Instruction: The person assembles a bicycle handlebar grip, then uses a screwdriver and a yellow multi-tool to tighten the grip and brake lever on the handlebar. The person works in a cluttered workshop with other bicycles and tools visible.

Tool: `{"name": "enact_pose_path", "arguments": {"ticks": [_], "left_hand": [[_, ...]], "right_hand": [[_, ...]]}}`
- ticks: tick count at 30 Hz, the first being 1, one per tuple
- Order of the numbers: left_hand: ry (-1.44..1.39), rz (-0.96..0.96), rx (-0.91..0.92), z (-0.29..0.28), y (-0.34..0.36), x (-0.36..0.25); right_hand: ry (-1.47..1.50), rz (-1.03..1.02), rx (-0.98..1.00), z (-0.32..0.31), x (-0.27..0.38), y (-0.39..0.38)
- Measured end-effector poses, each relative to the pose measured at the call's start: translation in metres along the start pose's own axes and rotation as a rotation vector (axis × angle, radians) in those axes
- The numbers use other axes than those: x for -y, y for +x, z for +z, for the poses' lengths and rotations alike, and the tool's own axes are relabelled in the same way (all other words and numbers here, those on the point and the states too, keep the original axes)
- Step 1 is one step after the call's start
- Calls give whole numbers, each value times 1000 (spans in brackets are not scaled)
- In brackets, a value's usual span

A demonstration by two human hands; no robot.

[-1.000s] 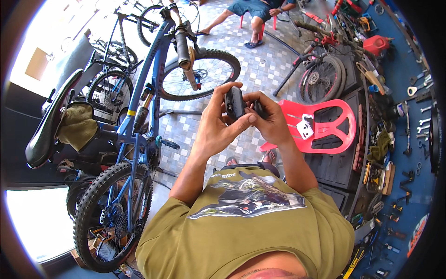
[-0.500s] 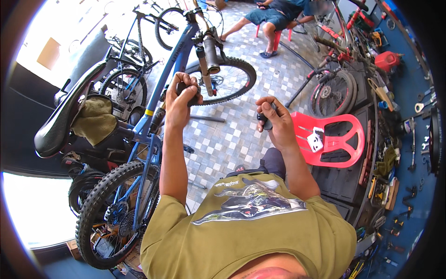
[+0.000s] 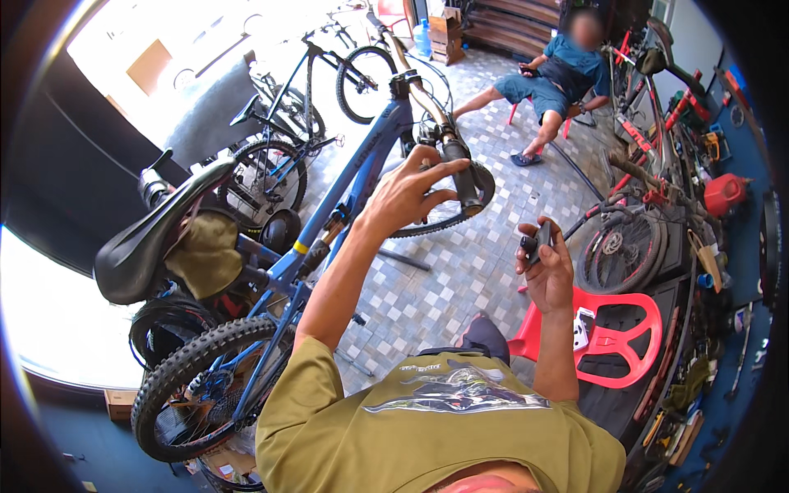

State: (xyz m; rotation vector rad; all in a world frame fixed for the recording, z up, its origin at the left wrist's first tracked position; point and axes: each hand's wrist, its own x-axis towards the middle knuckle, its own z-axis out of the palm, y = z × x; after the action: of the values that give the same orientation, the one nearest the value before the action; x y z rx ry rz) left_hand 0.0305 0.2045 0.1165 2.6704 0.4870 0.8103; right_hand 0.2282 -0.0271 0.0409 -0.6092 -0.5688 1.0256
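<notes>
The left hand is hovering at the handlebar end of a blue bicycle, right by its black grip. Its fingers are standing apart, bent at the joints, and I'm not managing to tell whether any of them is touching the rubber. The back of that hand is facing me, so the palm is hiding from view whatever may be under it.

The right hand is holding a small black device, well apart from the grip. Thumb and fingers are pinching it and covering so much that I'm not making out its whole shape.

The right forearm is blocking part of a red plastic chair, where a white piece is lying, its near edge disappearing behind the arm. The front wheel is showing only partly past the grip. A brownish cloth is bunching under the black saddle, concealing what it is wrapping. Farther off, a seated person is holding something dark, too small to identify.
</notes>
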Motion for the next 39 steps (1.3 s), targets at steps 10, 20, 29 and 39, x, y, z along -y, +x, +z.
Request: {"name": "enact_pose_path", "arguments": {"ticks": [10, 20, 29, 39], "left_hand": [[36, 16, -97, 103, 146, -25], [-41, -176, -180, 159, 229, -15], [-37, -185, -201, 166, 235, -11], [-101, -191, -197, 169, 236, -12]], "right_hand": [[-194, -183, -39, -76, 61, 122], [-460, -281, -113, -126, 114, 215], [-581, -292, -77, -127, 109, 239], [-624, -300, -85, -118, 109, 243]]}}
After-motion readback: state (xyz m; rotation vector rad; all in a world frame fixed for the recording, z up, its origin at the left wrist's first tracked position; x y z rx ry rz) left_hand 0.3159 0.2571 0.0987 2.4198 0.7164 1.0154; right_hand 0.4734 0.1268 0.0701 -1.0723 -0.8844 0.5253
